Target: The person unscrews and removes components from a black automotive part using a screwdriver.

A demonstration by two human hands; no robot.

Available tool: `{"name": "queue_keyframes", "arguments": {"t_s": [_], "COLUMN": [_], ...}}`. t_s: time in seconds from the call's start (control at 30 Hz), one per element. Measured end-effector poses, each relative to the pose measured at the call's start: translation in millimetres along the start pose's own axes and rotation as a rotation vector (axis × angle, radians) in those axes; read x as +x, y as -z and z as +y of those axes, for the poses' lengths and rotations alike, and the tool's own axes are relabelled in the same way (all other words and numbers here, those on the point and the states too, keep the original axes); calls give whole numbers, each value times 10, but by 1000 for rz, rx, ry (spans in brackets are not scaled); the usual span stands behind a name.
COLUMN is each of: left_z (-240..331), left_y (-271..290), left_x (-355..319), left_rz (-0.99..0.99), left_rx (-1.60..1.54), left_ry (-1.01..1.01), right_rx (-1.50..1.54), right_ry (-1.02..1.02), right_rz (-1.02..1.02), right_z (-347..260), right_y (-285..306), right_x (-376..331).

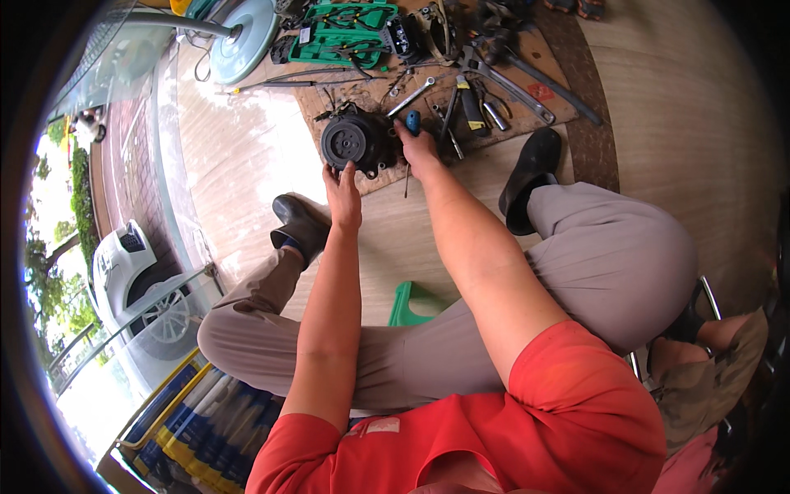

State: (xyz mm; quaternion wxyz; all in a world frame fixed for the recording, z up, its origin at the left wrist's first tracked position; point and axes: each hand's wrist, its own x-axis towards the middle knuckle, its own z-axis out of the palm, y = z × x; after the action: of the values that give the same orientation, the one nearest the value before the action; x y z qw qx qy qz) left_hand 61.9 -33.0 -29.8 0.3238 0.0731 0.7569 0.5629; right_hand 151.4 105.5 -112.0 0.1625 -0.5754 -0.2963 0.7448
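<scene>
A round black machine part [346,142], with a flat disc on its upper face and metal lugs at its rim, sits at the near left of a stained cardboard sheet [543,62]. My left hand [342,196] reaches to its near edge, fingers and thumb against the rim. To the right of the part, my right hand [420,151] is closed around a blue-handled screwdriver [413,122]. A thin shaft shows below that hand; its tip's contact cannot be made out. A ratchet wrench [411,96] lies just beyond the part.
Beyond lie a green tool case [341,33], a yellow-and-black utility knife [471,107], a large adjustable wrench [506,82] and a long dark bar [553,86]. A fan base [244,39] stands far left. A green stool [405,305] is between my legs. Another person's legs [699,362] show at right.
</scene>
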Motion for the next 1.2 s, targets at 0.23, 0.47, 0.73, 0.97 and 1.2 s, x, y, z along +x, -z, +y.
{"name": "queue_keyframes", "arguments": {"t_s": [0.23, 0.47, 0.73, 0.97, 1.2], "left_z": [65, 58, -80, 19, 16], "left_y": [-5, -59, -32, -94, -73], "left_x": [12, 26, -72, -110, -84], "left_rz": [21, 65, 73, 22, -24], "left_rx": [191, 272, 92, 155, 144], "left_ry": [-91, -124, -166, -139, -110], "right_rx": [-56, -42, -24, -44, -108], "right_ry": [22, 38, -31, -8, -2], "right_rz": [10, 15, -26, -8, 1], "right_z": [9, 20, -108, -12, 19], "right_y": [-15, 6, -38, -12, 2], "right_x": [-24, 28, -189, -24, 49]}}
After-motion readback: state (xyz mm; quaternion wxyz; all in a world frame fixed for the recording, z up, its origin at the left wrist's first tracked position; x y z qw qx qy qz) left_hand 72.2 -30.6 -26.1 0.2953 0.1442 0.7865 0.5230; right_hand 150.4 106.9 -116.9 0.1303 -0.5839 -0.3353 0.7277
